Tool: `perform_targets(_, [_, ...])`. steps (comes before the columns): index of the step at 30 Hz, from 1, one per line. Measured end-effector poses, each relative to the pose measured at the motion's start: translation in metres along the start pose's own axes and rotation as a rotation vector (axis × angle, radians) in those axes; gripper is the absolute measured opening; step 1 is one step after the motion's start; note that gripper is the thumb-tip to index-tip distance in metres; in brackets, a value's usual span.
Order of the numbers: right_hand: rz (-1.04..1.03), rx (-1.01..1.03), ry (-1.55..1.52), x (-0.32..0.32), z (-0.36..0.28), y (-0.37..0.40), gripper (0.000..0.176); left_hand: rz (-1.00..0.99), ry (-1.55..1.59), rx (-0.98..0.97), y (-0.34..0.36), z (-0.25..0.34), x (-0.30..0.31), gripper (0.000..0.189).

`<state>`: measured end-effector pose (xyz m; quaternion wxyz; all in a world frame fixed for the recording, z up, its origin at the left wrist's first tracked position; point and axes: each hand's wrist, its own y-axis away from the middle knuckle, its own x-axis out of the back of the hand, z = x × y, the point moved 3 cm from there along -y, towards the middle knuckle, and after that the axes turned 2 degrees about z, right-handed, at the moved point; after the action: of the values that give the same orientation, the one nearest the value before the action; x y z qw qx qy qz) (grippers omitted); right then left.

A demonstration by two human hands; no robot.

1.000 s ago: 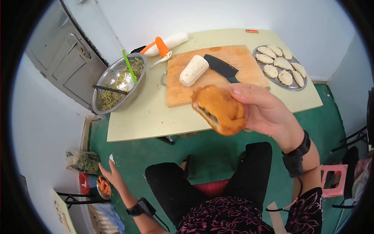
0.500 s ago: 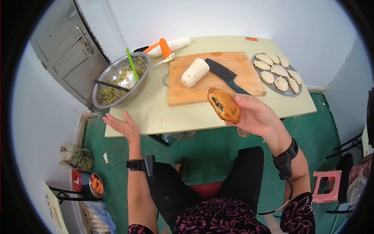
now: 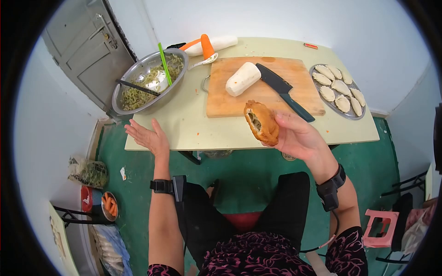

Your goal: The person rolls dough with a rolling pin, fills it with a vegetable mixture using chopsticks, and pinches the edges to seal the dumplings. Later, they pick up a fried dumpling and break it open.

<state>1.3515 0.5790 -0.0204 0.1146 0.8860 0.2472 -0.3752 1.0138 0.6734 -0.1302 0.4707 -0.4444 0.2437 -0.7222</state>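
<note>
A golden-brown fried dumpling [image 3: 262,123], bitten open with green filling showing, is held in my right hand [image 3: 297,135] over the table's front edge. My left hand [image 3: 149,137] is open and empty, palm turned up, at the table's front left edge. Behind it stands a metal bowl [image 3: 177,92] of shredded green filling with green and black chopsticks. On the wooden cutting board [image 3: 221,108] lie a peeled white radish [image 3: 243,79] and a black knife [image 3: 275,82] with a dark green handle. Several uncooked dumplings [image 3: 340,87] sit on a round metal tray at the right.
A carrot [image 3: 207,47], a white radish [image 3: 223,42] and a spoon [image 3: 202,62] lie at the table's back left. On the floor are a bag of greens [image 3: 87,172], a bowl of carrots [image 3: 109,205] and a pink stool [image 3: 381,227].
The table and the things on it appear shifted slightly right and up in the view. Both hands keep nearly the same pose, with the fried dumpling still in my right hand.
</note>
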Motion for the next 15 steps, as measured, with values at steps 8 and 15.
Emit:
perform_targets(8, [-0.064, 0.028, -0.05, 0.01, 0.008, -0.011, 0.045, -0.088, -0.065, 0.012, -0.001, 0.003, -0.002, 0.073])
perform_targets(15, [-0.11, 0.074, -0.048, 0.016, 0.014, -0.015, 0.048, -0.1, -0.069, 0.011, 0.0, 0.005, 0.0, 0.071])
